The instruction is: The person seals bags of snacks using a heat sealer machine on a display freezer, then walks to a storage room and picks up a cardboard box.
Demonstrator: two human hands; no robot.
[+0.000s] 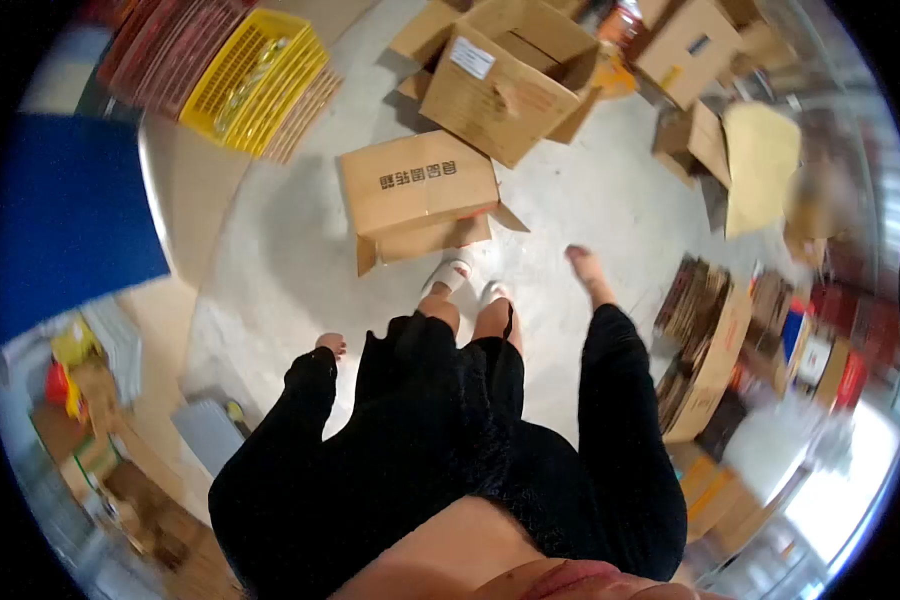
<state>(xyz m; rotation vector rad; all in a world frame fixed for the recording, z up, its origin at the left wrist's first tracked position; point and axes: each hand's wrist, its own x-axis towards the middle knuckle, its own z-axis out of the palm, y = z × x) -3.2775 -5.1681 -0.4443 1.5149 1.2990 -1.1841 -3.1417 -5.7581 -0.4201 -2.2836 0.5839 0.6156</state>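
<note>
My left hand (331, 346) hangs beside my body with its fingers loosely bent and apart, and nothing shows in it. Out to the right, my right hand (581, 262) is slightly blurred; its fingers look stretched out and hold nothing visible. A cardboard box (420, 185) with dark printed characters lies on the floor just past my feet, some flaps folded out towards me. Behind it stands a larger open carton (500, 105) with a white label on its side. Neither hand touches a box.
Stacked yellow crates (255, 85) and red crates (160, 60) stand at the upper left, with a blue surface (70, 220) below them. Flattened cardboard (705, 350) leans on the right. More cartons (688, 50) and a yellowish sheet (762, 165) are at the upper right.
</note>
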